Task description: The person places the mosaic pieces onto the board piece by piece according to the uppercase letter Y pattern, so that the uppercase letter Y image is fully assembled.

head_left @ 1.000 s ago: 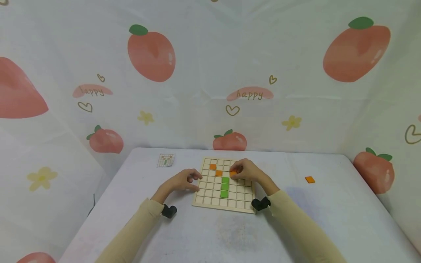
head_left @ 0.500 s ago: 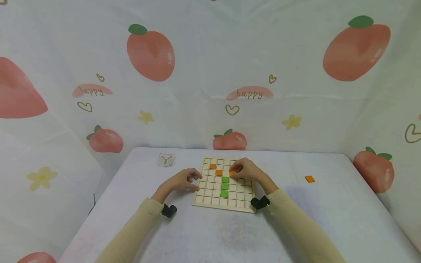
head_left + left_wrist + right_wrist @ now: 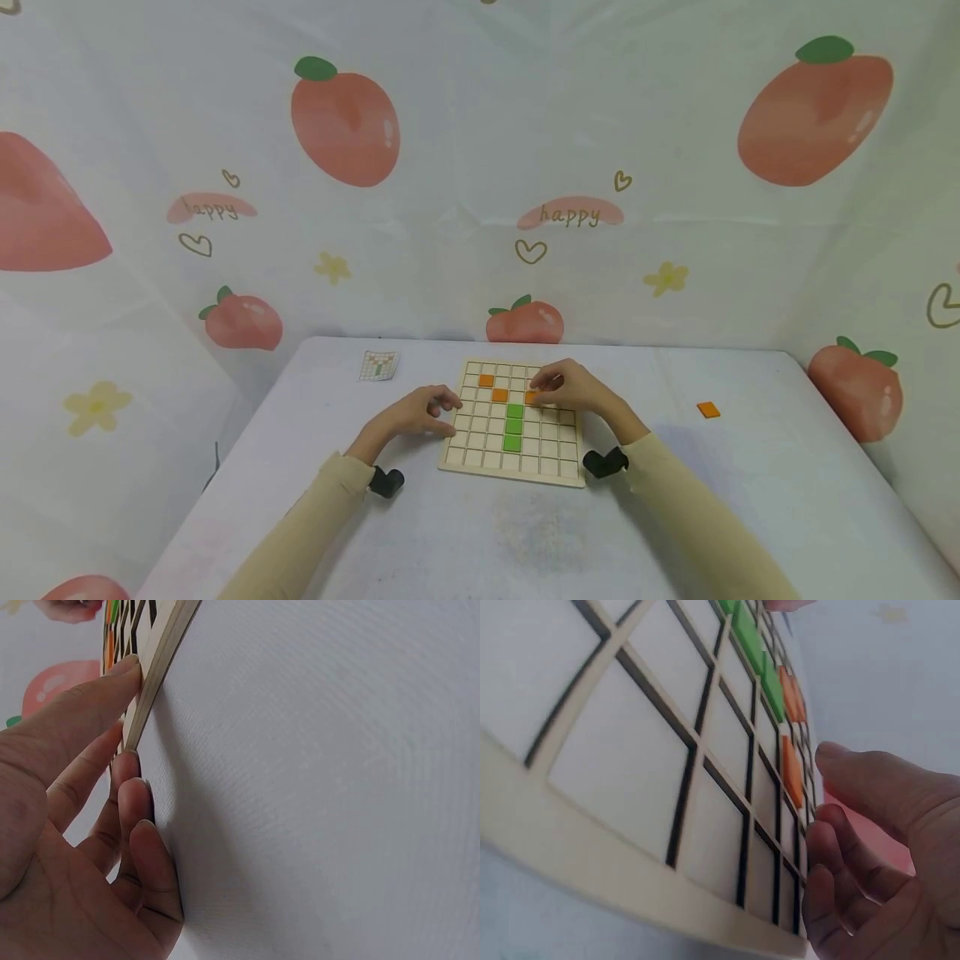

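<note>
A wooden grid board [image 3: 472, 457] lies on the table with orange and green square tiles in its cells. My left hand [image 3: 416, 412] is at the board's left edge; in the left wrist view the thumb [image 3: 105, 690] touches that edge and the lower fingers rest beside it on the table. Over the board's far right part is my right hand [image 3: 573, 389], fingers loosely bent. Just by its fingertips an orange tile [image 3: 792, 772] sits in a cell, apart from the thumb [image 3: 855, 769]. Three green tiles [image 3: 513, 426] form a column, with two orange tiles diagonally beyond.
A loose orange tile [image 3: 708, 409] lies on the table to the right. At the back left is a small paper card [image 3: 378, 365] with a coloured grid pattern. A fruit-print cloth [image 3: 450, 208] hangs behind the table.
My right hand has let go of the orange tile and shifted slightly right, leaving the tile in its cell. My left hand has stayed at the board's edge.
</note>
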`<control>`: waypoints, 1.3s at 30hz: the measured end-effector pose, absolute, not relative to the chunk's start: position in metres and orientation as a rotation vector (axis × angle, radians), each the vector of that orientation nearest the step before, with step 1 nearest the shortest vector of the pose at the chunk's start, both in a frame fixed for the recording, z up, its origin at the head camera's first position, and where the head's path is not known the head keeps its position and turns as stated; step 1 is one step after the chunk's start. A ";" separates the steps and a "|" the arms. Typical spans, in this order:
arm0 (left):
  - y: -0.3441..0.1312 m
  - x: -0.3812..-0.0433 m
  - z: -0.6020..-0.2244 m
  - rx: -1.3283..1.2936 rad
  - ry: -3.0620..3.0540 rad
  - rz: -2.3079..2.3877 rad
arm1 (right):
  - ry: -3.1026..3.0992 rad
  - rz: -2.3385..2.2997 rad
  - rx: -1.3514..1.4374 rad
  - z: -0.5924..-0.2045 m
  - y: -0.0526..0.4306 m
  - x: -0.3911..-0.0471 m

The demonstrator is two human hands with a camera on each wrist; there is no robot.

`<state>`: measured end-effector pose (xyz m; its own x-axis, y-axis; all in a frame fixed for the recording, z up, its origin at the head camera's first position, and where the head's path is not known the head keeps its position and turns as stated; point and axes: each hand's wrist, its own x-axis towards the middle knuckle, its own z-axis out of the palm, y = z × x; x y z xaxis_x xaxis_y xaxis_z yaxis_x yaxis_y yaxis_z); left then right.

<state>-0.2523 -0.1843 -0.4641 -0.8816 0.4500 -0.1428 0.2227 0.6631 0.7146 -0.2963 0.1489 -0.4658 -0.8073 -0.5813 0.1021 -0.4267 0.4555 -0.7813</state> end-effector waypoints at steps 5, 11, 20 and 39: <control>-0.185 -0.253 -0.466 0.529 2.580 1.040 | 2.542 -1.324 -0.844 -0.461 0.165 -0.291; -0.186 -0.253 -0.468 0.524 2.581 1.047 | 2.580 -1.329 -0.819 -0.459 0.192 -0.283; -0.185 -0.252 -0.468 0.563 2.577 1.057 | 2.626 -1.286 -0.795 -0.458 0.246 -0.272; -0.186 -0.253 -0.468 0.548 2.569 1.057 | 2.714 -1.252 -0.604 -0.449 0.335 -0.248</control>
<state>-0.2525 -0.1857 -0.4676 -0.8792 0.4567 -0.1362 0.2286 0.6549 0.7203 -0.2483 0.3348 -0.4489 -0.9174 -0.3898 0.0801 -0.3139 0.5851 -0.7477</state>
